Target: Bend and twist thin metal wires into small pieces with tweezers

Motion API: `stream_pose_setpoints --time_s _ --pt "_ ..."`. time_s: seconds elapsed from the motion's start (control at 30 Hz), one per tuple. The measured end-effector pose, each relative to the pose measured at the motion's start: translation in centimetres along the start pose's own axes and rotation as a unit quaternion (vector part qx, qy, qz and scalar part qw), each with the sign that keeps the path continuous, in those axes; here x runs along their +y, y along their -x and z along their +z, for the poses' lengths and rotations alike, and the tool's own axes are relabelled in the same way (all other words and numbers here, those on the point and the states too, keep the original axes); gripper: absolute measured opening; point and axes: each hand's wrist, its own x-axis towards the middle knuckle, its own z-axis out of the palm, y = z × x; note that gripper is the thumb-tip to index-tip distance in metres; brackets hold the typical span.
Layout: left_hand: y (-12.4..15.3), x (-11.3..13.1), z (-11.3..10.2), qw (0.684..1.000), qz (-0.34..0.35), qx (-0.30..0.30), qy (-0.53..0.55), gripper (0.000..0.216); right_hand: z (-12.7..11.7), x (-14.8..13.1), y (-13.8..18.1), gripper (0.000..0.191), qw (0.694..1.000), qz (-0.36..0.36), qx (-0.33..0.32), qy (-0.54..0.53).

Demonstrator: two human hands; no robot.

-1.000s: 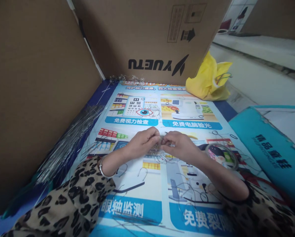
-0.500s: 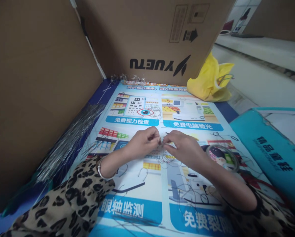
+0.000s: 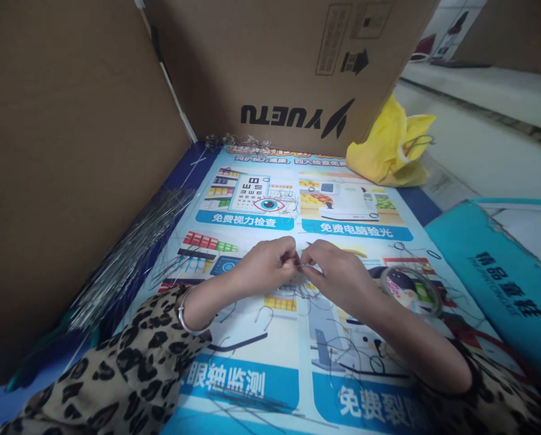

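At the middle of the printed poster (image 3: pixel 247 241), my left hand (image 3: pixel 270 264) and my right hand (image 3: pixel 334 266) meet fingertip to fingertip. Both are closed in a pinch on a thin wire (image 3: pixel 300 266) that shows as a short line between them. Its far ends are hidden by the fingers. Beneath the hands lies a loose tangle of thin wires (image 3: pixel 307 290). More curved wires (image 3: pixel 343 356) are scattered on the poster below my right hand, and several straight dark wires (image 3: pixel 252 402) lie near the front.
A long bundle of silvery wires (image 3: pixel 130 254) lies at left beside a cardboard wall (image 3: pixel 71 151). Wire pieces (image 3: pixel 238 143) sit at the back. A roll of clear tape (image 3: pixel 436 293) lies by my right forearm. A yellow bag (image 3: pixel 388 151) and a turquoise box (image 3: pixel 492 260) stand at right.
The fingers have turned slightly, and the wire between them shows more plainly now. The whole view has shifted a little; the things around have stayed in place.
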Motion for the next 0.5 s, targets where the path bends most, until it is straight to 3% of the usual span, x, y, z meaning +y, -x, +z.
stream_pose_setpoints --time_s 0.5 --pt "-0.12 0.19 -0.25 0.994 0.047 -0.045 -0.083 0.008 -0.83 0.09 0.08 0.009 0.992 0.004 -0.040 -0.119"
